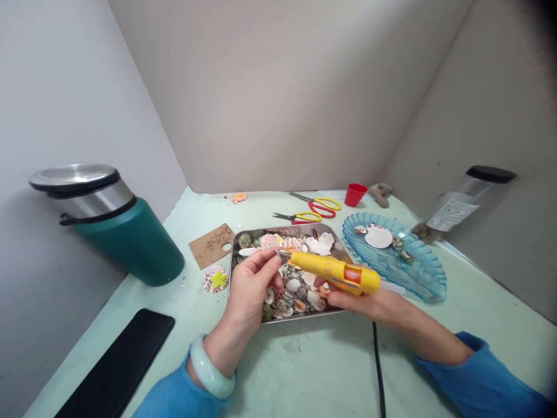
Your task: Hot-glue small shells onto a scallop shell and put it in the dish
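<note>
My right hand (354, 299) is wrapped round a yellow hot glue gun (324, 267), with a clear glue stick poking from its back end. The gun's metal nozzle points left and meets the fingertips of my left hand (256, 278). Those fingers are pinched together on something too small to make out. Both hands hover over a metal tray (300, 317) full of seashells (293, 285) in many shapes, some white, some pink, some dark green. A black cord (378, 366) runs down the table below my right hand.
Left lie a green flask (130, 238), a black phone (117, 366), a brown card (212, 245) and a round piece with a yellow flower (216, 280). Behind the tray are two pairs of scissors (308, 216) and a red cup (355, 195). Right stand a blue dish (422, 278) and a jar (456, 200).
</note>
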`<state>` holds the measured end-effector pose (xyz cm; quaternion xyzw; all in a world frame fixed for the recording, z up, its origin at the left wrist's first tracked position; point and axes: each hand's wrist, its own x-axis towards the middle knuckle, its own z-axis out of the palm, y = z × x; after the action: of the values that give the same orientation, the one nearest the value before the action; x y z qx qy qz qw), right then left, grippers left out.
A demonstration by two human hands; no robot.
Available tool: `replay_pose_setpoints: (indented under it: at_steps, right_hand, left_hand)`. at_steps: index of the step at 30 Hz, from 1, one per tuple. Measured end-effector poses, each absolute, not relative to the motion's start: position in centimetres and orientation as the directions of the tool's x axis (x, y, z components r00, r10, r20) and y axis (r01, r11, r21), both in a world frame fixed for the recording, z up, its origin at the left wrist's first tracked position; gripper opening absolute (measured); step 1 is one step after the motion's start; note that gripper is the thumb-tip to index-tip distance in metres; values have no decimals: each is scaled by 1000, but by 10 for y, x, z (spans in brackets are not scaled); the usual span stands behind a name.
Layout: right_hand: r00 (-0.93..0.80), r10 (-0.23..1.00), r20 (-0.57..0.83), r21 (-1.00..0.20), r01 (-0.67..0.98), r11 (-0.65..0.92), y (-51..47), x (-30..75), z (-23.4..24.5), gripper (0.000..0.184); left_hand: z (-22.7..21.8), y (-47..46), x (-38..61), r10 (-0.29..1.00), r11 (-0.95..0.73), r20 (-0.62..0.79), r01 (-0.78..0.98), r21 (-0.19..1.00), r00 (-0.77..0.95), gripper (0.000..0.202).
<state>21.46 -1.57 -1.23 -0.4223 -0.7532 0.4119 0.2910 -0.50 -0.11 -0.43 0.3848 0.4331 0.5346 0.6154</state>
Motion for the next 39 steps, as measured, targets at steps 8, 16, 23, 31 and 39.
replay_pose_setpoints:
  at_steps: [8, 16, 23, 31, 39]
  right_hand:
    - [-464, 882, 79, -867, 404, 290, -17, 214, -10, 32]
    - [-474, 875, 96, -877, 375, 299, -15, 216, -15, 34]
    - [-478, 871, 112, -869, 378, 319, -15, 216, -14, 34]
    - [-475, 876, 86, -885, 367, 285, -16, 216, -16, 35]
    - [-480, 866, 143, -855, 380, 352, -15, 215, -15, 32]
  left_hand:
    - [-4, 1, -7, 995, 101, -97, -346, 933, 29, 30]
    - [-3, -1, -6, 993, 117, -109, -332, 936, 43, 34]
    - [-4, 0, -8, 995, 95, -92, -366, 926, 26, 33]
    - [-4, -1, -6, 992, 121, -106, -346, 931, 62, 32]
    - [-4, -1, -6, 993, 116, -101, -338, 934, 60, 30]
